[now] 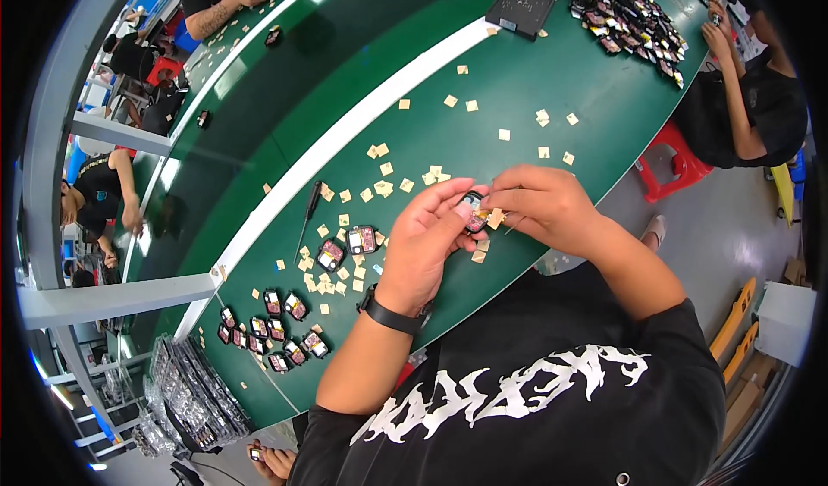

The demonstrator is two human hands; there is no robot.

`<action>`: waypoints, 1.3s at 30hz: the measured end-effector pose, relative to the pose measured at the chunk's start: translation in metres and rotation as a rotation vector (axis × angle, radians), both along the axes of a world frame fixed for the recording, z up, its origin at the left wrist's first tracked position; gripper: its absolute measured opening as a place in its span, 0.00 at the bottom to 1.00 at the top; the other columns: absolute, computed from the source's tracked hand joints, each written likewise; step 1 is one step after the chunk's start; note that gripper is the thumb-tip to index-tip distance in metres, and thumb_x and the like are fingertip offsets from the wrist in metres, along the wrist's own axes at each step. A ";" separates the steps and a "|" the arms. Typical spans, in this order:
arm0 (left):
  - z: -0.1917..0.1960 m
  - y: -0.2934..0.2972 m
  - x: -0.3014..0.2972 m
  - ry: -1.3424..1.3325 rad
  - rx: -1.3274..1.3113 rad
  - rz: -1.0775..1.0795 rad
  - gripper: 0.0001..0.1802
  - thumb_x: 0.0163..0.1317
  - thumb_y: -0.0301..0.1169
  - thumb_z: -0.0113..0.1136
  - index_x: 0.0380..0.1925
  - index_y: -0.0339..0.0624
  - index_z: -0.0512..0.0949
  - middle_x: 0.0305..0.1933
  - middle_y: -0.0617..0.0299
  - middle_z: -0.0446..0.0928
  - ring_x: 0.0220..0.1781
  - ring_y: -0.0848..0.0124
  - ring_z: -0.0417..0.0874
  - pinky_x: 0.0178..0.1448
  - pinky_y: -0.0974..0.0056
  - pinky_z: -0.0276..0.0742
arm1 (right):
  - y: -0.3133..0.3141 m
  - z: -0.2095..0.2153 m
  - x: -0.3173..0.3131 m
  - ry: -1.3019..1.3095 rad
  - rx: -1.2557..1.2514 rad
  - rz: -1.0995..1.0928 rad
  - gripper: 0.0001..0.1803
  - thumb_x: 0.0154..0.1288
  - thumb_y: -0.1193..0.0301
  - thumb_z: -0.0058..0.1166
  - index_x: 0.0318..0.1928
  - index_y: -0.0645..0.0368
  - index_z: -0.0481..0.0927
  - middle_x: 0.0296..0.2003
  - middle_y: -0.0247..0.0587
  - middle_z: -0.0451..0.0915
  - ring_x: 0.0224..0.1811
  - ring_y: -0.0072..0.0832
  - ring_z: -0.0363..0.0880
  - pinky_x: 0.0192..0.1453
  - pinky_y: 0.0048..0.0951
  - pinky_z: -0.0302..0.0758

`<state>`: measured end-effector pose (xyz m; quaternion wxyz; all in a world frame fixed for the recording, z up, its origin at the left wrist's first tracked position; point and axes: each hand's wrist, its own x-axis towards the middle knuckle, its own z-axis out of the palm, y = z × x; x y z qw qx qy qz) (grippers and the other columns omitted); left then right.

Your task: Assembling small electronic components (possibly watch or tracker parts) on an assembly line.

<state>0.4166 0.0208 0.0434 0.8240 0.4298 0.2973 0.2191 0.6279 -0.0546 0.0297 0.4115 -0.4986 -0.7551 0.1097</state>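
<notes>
My left hand (434, 234), with a black band on its wrist, is closed around a small black-cased electronic module (475, 220). The open side of the module faces up and shows part of a reddish circuit board. My right hand (542, 203) meets it from the right, thumb and fingers pinched at the module's edge. A small tan square (495, 219) sits just under these fingertips; whether they grip it or it hangs on the module, I cannot tell. On the green table nearby lie two similar modules (330, 255) and many loose tan squares (385, 169).
A thin dark screwdriver (310, 213) lies left of the squares. More modules (274, 328) are grouped at lower left, beside stacked silvery packs (194, 391). At far right stand a black tray (520, 9) and a big module pile (628, 25). Co-workers sit around; a grey frame (121, 303) rises at left.
</notes>
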 end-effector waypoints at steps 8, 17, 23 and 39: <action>-0.044 -0.012 0.004 -0.175 0.139 0.110 0.28 0.68 0.12 0.53 0.68 0.32 0.67 0.67 0.51 0.72 0.62 0.67 0.79 0.62 0.61 0.83 | -0.006 -0.001 -0.007 0.112 -0.196 -0.042 0.18 0.60 0.80 0.64 0.51 0.55 0.83 0.42 0.34 0.83 0.38 0.29 0.84 0.40 0.30 0.80; -0.037 -0.019 0.014 -0.033 0.149 0.261 0.26 0.67 0.11 0.52 0.65 0.29 0.68 0.59 0.51 0.76 0.60 0.69 0.79 0.62 0.64 0.79 | -0.016 0.021 -0.020 1.064 -1.060 -0.135 0.08 0.77 0.69 0.50 0.47 0.62 0.74 0.27 0.40 0.83 0.18 0.16 0.75 0.20 0.17 0.68; -0.038 -0.022 0.013 0.024 0.229 0.247 0.23 0.68 0.13 0.53 0.64 0.29 0.70 0.55 0.54 0.78 0.56 0.72 0.80 0.60 0.67 0.78 | -0.005 0.013 -0.031 1.046 -1.095 -0.215 0.10 0.75 0.69 0.55 0.41 0.62 0.72 0.25 0.39 0.82 0.16 0.16 0.74 0.17 0.18 0.67; -0.029 -0.017 0.009 0.059 0.024 0.241 0.23 0.71 0.17 0.54 0.65 0.28 0.71 0.50 0.56 0.80 0.50 0.73 0.83 0.57 0.67 0.84 | -0.012 0.002 -0.042 0.989 -0.891 -0.215 0.08 0.72 0.71 0.59 0.40 0.59 0.72 0.24 0.33 0.80 0.20 0.14 0.73 0.22 0.18 0.66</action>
